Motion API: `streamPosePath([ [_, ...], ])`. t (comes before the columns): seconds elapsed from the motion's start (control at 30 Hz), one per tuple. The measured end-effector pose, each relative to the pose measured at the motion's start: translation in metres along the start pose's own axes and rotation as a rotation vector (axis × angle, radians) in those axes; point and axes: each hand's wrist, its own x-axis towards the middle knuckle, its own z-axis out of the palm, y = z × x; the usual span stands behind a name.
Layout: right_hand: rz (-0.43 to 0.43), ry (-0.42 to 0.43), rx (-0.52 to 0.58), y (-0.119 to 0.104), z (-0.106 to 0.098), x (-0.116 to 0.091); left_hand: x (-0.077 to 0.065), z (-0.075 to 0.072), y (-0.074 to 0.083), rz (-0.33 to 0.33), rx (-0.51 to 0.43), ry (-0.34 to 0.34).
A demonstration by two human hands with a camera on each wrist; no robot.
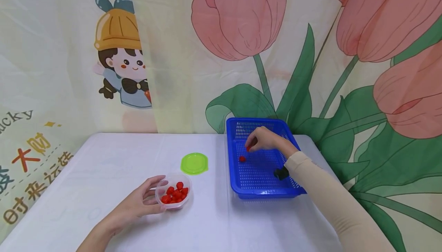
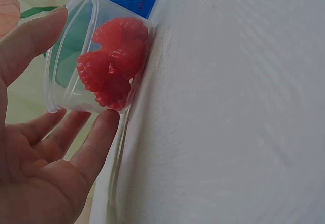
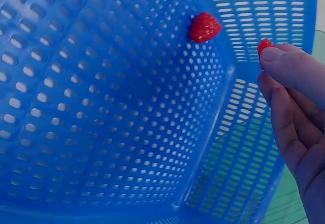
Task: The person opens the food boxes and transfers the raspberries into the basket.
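My left hand (image 1: 139, 200) holds a small clear plastic cup (image 2: 94, 13) standing on the table, thumb on one side and fingers on the other. Several red raspberries (image 1: 176, 194) lie inside the cup. Over the blue perforated basket (image 1: 257, 120), my right hand (image 1: 264, 139) pinches one raspberry (image 3: 264, 46) between thumb and fingertips, partly hidden by the thumb. Another raspberry (image 3: 205, 27) lies on the basket's floor near its side wall, below and beside the right hand in the head view.
A round lime-green lid (image 1: 195, 163) lies flat between cup and basket. The white-covered table (image 1: 138, 152) meets a printed curtain (image 1: 172, 71) at its back edge. A black wrist-worn device (image 1: 281, 173) hangs from the right wrist over the basket.
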Motion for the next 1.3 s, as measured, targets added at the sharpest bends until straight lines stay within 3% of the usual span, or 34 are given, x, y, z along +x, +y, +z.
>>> streamPosePath([
  [0.63, 0.088, -0.078, 0.001, 0.019, 0.024, 0.008, 0.0, 0.0, 0.0, -0.006, 0.004, 0.008],
  [1.0, 0.074, -0.105, -0.024, 0.022, 0.035, 0.009, 0.0, -0.001, -0.001, -0.011, 0.006, 0.011],
  [1.3, 0.079, -0.13, -0.042, 0.017, 0.032, 0.006, 0.0, -0.001, -0.002, -0.003, 0.005, 0.007],
])
